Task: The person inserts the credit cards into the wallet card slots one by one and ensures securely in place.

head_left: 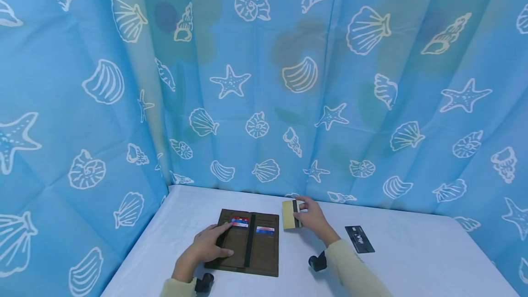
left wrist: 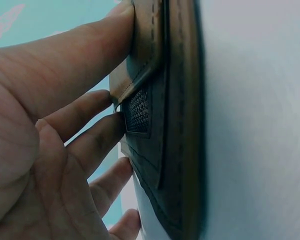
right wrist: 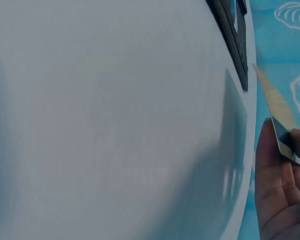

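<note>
A brown bifold wallet (head_left: 264,253) lies spread flat on the white table, a dark strap running down its middle. Several cards show in its slots, among them a blue and white card (head_left: 265,230) on the right half. My left hand (head_left: 209,243) rests on the wallet's left half with fingers spread; in the left wrist view its thumb and fingertips touch the wallet (left wrist: 165,150). My right hand (head_left: 312,217) pinches a gold card (head_left: 289,215) with a dark stripe, held up just right of the wallet. The right wrist view shows the gold card (right wrist: 277,100) edge-on between thumb and fingers.
On the table (head_left: 412,260), right of my right forearm, lies a black card (head_left: 360,239) with "Vip" on it. A blue curtain (head_left: 264,150) printed with white shells hangs behind the table and along its left side.
</note>
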### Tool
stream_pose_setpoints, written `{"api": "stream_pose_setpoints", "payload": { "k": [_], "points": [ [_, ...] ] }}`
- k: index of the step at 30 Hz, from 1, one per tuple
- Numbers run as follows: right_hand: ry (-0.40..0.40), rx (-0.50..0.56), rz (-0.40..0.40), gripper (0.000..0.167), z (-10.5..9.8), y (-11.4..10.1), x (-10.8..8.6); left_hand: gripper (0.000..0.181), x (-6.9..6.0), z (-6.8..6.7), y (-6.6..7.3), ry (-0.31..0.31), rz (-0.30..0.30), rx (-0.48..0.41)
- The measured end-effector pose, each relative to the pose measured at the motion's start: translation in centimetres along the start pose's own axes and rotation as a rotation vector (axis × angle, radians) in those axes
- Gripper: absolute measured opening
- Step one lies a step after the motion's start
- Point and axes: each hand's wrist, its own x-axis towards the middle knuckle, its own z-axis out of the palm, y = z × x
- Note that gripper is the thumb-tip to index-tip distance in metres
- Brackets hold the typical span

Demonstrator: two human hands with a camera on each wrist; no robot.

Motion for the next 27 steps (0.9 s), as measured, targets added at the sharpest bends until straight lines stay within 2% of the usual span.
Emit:
{"api": "stream_pose_setpoints", "payload": {
  "k": [11,27],
  "points": [
    [-0.020,0.065,-0.039,0.047,3.0,-1.2,1.2,0.076,-0.1,0.0,-0.2,-0.007,0.012,-0.013],
    [-0.075,-0.046,-0.096,0.048,6.1,-2.3,1.7,0.078,0.1,0.0,-0.3,-0.015,-0.032,-0.022]
  ]
}}
